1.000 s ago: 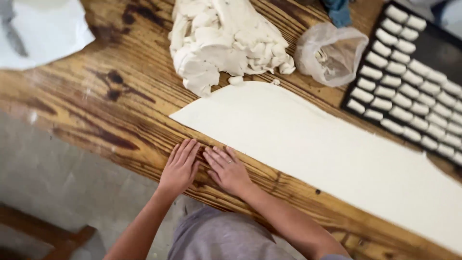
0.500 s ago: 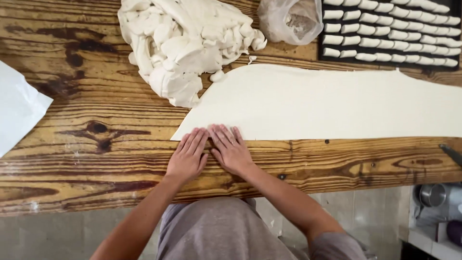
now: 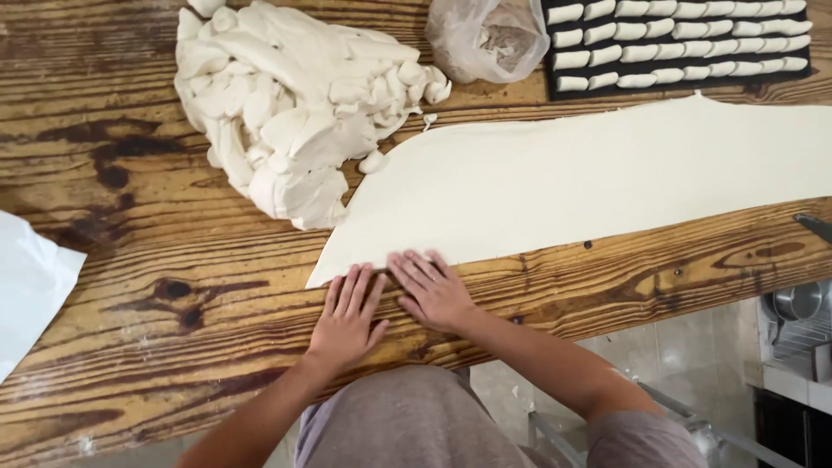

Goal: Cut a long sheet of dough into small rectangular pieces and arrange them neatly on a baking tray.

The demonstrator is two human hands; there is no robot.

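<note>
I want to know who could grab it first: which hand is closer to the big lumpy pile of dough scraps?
Left. The left hand lies at the flat dough sheet's near corner, below the pile of dough scraps. The right hand lies beside it, farther to the right of the pile.

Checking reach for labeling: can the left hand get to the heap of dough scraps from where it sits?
Probably yes. The left hand lies flat at the near corner of the dough sheet; the heap of dough scraps sits beyond it, with only bare wooden table between.
</note>
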